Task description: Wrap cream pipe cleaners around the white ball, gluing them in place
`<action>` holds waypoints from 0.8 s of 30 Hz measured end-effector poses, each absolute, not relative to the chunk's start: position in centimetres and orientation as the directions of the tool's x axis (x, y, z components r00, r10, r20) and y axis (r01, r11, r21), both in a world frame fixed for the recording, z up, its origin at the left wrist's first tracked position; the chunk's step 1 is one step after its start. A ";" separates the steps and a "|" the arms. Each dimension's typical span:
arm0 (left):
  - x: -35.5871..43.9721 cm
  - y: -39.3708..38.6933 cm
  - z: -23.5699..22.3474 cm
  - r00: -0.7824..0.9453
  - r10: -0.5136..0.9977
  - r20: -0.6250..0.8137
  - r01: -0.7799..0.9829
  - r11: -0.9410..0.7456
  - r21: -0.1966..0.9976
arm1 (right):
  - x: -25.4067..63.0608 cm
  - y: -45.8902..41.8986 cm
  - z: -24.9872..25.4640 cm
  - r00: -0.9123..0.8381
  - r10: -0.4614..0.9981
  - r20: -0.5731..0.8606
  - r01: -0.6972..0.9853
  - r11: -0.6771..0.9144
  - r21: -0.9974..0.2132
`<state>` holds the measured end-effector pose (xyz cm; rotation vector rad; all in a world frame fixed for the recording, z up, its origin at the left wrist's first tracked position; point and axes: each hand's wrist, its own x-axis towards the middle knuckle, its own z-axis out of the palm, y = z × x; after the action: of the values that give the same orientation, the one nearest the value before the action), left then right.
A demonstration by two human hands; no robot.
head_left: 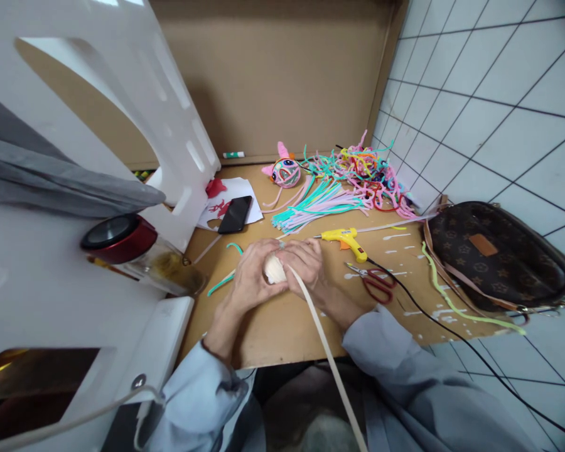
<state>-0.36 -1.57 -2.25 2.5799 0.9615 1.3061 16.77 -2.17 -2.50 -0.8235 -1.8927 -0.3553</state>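
Observation:
Both hands are closed round a small white ball (275, 270) over the near middle of the table. My left hand (252, 271) cups its left side, thumb below and fingers over the top. From the other side my right hand (306, 267) wraps it, thumb pressing near a long cream strip (324, 342) that trails down toward my lap. The fingers hide much of the ball. Just beyond the right fingers lies a yellow hot glue gun (346, 238), its nozzle pointing left. Red-handled scissors (375, 281) rest nearby, and teal pipe cleaners (222, 284) lie left of my left hand.
Bundled pipe cleaners (317, 207) and a tangled pile (358, 166) lie at the back beside a pink-eared ornament (286, 171). A phone (235, 214) rests on paper. A bottle (145, 257) stands left, a brown bag (503, 257) right. The glue gun's black cord (433, 317) crosses the right side.

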 end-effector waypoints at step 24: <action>-0.1 -1.0 -4.1 0.281 0.674 0.683 0.554 -0.695 0.458 | 16.5 -2.1 -2.6 -0.164 0.508 0.846 0.612 0.724 -0.316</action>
<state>-0.07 -1.04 -4.14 2.4073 1.1617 1.3875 16.46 -2.14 -2.57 -0.8777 -1.8160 -0.1172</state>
